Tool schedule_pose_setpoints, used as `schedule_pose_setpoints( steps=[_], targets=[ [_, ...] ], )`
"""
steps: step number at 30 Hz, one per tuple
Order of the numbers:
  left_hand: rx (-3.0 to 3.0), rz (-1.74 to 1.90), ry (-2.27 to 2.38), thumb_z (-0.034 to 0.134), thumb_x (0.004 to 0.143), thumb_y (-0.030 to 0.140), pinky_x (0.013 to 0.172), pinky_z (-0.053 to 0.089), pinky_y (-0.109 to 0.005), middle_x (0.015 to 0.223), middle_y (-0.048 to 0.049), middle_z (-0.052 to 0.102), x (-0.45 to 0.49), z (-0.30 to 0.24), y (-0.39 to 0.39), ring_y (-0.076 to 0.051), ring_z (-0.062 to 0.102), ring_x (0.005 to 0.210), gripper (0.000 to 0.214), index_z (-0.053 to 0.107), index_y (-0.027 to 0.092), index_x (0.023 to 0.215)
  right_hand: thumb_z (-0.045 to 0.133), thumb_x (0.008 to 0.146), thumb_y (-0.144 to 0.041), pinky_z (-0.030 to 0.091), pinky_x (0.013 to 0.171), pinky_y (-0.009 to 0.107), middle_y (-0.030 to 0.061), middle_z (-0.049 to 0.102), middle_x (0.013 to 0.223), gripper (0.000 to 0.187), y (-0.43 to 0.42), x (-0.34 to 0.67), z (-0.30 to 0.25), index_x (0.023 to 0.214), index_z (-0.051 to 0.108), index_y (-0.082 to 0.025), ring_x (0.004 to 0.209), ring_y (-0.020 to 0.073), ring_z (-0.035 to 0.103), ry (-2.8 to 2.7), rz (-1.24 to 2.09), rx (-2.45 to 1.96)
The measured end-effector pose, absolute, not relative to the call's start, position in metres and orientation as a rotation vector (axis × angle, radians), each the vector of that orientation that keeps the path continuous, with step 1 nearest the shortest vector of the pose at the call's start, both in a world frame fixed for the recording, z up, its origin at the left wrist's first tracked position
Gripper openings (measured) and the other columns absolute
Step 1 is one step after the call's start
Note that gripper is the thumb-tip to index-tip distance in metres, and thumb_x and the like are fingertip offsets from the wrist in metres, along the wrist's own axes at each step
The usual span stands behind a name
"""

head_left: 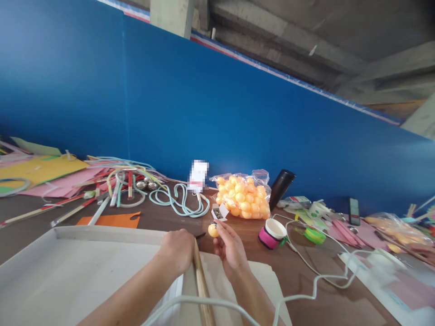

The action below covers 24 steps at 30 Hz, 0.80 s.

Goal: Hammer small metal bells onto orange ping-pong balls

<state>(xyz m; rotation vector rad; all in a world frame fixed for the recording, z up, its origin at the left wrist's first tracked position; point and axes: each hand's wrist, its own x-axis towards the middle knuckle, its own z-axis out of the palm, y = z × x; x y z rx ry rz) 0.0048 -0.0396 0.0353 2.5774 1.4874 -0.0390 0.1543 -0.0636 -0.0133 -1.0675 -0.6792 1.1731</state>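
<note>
A: In the head view, what are we finding at the right hand [234, 249]?

B: We are seeing its fingertips pinching a small pale-orange plastic ball [213, 230] with a dark patch on top. The ball is sitting in front of a small open white cardboard box [219, 212]. We are guessing the light pinch is leaving that patch exposed.

A: And the left hand [180, 250]?

B: Fingers are curling downward, mostly hidden; we are not managing to tell what they are grasping. A pale round wooden rod [202, 283] is running just beside it, and a dark narrow tip [200, 235] is showing past the knuckles. The forearm is crossing a shallow white tray [112, 232].

A: What are we noting around them?

B: A clear plastic bag of orange balls [244, 197] is standing behind the white box, perhaps for easy reach. A white cup-shaped piece with a magenta band [273, 233] is resting to the right on the brown wooden tabletop [254, 244]. Pale-blue looped tubing [181, 203] is lying left of the bag.
</note>
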Motion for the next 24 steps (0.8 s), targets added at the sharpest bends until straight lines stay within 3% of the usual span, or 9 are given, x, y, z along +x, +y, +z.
schedule_pose_setpoints(
  steps=[12,24],
  targets=[
    [2.525,0.083,1.484,0.044,0.071,0.011,0.068,0.047,-0.038,0.088,-0.0157,0.066,-0.0047,0.0262,-0.0371,-0.03,0.064,0.081,0.026,0.064,0.012,0.087,0.07,0.07,-0.037,0.035,0.037,0.014,0.0001,0.063,0.077,0.036,-0.0623,0.1562,-0.0136,0.102,0.065,-0.02,0.051,0.0073,0.051,-0.676,1.168,-1.088],
    [2.487,0.11,1.502,0.04,0.073,0.007,0.065,0.046,-0.034,0.085,-0.0156,0.066,-0.0024,0.029,-0.0407,-0.028,0.065,0.079,0.026,0.065,0.013,0.08,0.072,0.069,-0.035,0.036,0.037,0.015,-0.0002,0.064,0.076,0.038,-0.064,0.156,-0.0113,0.104,0.064,-0.022,0.051,0.008,0.052,-0.659,1.164,-1.085]
  ],
)
